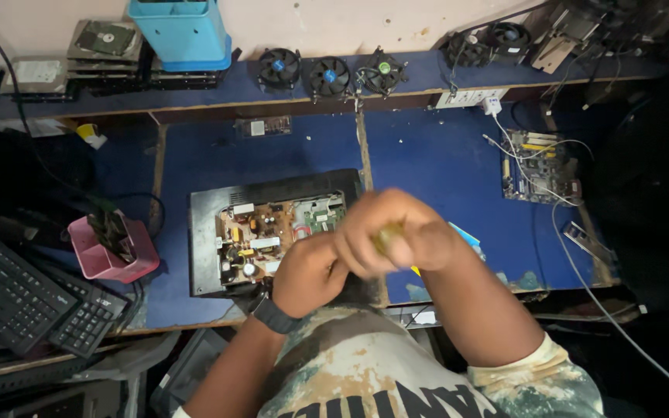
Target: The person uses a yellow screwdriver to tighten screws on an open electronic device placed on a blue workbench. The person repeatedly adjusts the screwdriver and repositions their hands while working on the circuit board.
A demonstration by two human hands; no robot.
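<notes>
My right hand (398, 231) is closed around a small yellowish tool handle (385, 236), held above the near edge of a black open device case (207, 232). Inside the case lies a brown circuit board (261, 236) with a green board beside it. My left hand (307, 275), with a black watch on the wrist, is curled against the right hand; what it grips is hidden. Both hands are blurred.
A pink tray (110, 251) with a black part and two black keyboards (17, 294) lie at left. Three cooling fans (328, 75), hard drives (102, 46) and a blue bin (183, 32) sit on the back shelf. A bare motherboard (540, 166) with white cables lies at right.
</notes>
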